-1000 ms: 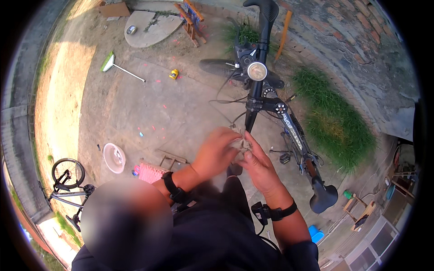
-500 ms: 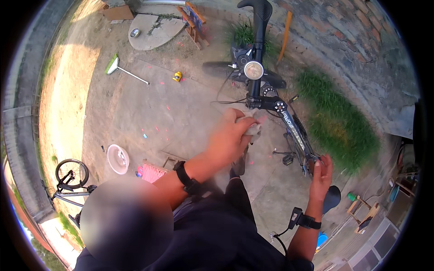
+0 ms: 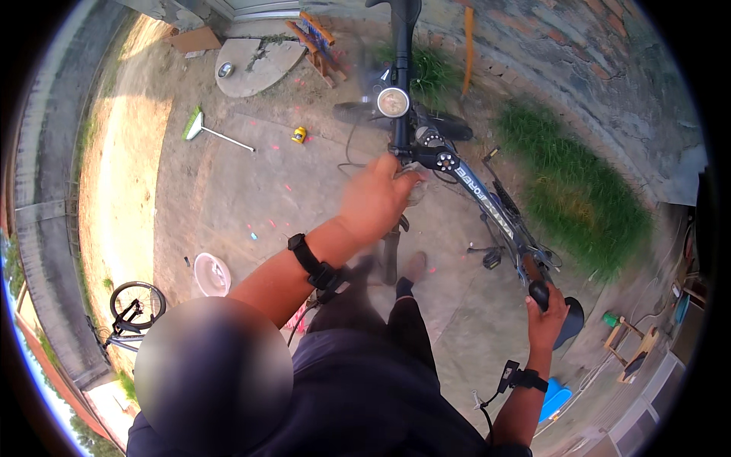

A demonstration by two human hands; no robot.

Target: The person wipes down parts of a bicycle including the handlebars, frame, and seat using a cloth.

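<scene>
- Nearest, we see the wearer's dark clothing (image 3: 358, 396) and a black strapped device on each wrist, left (image 3: 306, 257) and right (image 3: 529, 379).
- We find the right hand (image 3: 547, 314) at the bicycle's black saddle (image 3: 572, 324), its fingers curled around the dark nose end, which shows between thumb and fingers.
- We observe the left hand (image 3: 378, 196) at the left side of the handlebar (image 3: 401, 57), fingers closed on a pale grey cloth (image 3: 416, 184). The cloth is blurred and partly hidden; we cannot tell how firmly it presses on the bar.
- The bicycle (image 3: 495, 212) stands ahead and to the right of the wearer, its dark frame with white lettering running from handlebar to saddle. We note a round, pale-faced fitting (image 3: 393, 101) on the bar.
- To the right we record a blue object (image 3: 554, 400), a small wooden frame (image 3: 633, 346) with a green item (image 3: 611, 318) beside it, and a strip of grass (image 3: 582, 202) along the wall (image 3: 571, 46).
- To the left we record a pale pink basin (image 3: 212, 274) and a second bicycle (image 3: 138, 306).
- Farther off, on the ground, we log a yellow tape-measure-like object (image 3: 299, 135) and a green-bristled broom (image 3: 221, 137).
- Farthest, we note a metal bowl (image 3: 225, 70) on a rounded concrete slab (image 3: 259, 68), near an orange-brown wooden stand (image 3: 317, 47).
</scene>
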